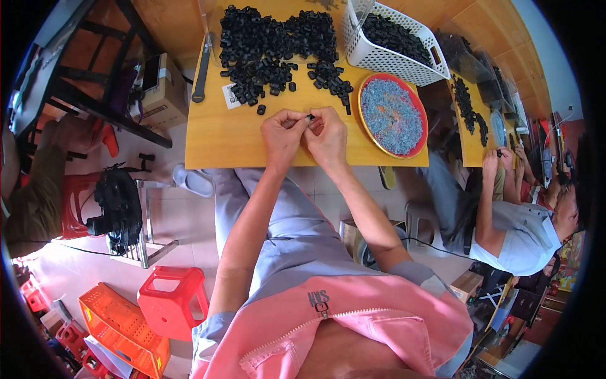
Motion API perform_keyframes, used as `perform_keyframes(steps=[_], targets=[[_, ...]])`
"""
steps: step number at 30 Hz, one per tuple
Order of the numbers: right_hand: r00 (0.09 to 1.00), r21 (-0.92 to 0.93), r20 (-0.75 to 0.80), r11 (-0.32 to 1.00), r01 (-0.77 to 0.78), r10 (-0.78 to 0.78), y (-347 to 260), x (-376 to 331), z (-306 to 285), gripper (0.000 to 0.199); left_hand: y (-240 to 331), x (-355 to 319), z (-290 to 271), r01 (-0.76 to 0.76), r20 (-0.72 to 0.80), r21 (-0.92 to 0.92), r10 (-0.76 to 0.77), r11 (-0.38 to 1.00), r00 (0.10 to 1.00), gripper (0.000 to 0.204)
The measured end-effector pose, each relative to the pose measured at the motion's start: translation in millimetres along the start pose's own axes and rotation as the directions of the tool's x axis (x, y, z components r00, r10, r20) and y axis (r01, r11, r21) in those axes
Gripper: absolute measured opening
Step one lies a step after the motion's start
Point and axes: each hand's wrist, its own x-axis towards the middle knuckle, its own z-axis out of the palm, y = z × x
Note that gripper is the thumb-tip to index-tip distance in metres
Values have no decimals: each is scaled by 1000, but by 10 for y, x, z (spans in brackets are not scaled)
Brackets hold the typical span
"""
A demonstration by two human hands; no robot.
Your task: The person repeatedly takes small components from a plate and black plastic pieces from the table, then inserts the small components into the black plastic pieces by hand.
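Both hands meet over the front part of a yellow wooden table [221, 142]. My left hand [282, 136] and my right hand [328, 136] pinch one small black plastic part [310, 117] between their fingertips; the fingers cover most of it. Beyond them lies a wide heap of small black parts [271, 44], with a few loose ones spilling toward my hands. Right of my right hand sits a round red and gold dish [421, 136] full of tiny pale blue pieces [391, 114].
A white perforated basket [404, 63] of black parts stands at the back right. A black-handled tool [201, 72] lies along the left edge. On the floor are a red stool [173, 300] and an orange crate [120, 328]. A co-worker [511, 221] sits at the right.
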Motion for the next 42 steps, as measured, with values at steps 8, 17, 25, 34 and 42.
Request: perform_keyframes(steps=[8,17,25,34,42], targets=[[995,-50,-44,995,85,-87,38,-30,-1,22,47,-15,67,27,-71,167,-16,986,997,6],[989,-93,-31,986,138,-141,128,-55,-33,26,-39,-9,70,-65,-72,219,83,974,994,6],[989,-84,-30,986,141,-144,104,-56,6,26,-60,12,23,-48,-59,248,65,968,996,7],[980,-148,-57,972,183,-193,136,-63,-9,23,-82,0,-26,-79,5,231,80,970,997,6],[980,-55,-12,979,197,-198,134,-36,-82,26,-4,-6,-14,-27,35,210,21,977,999,6]])
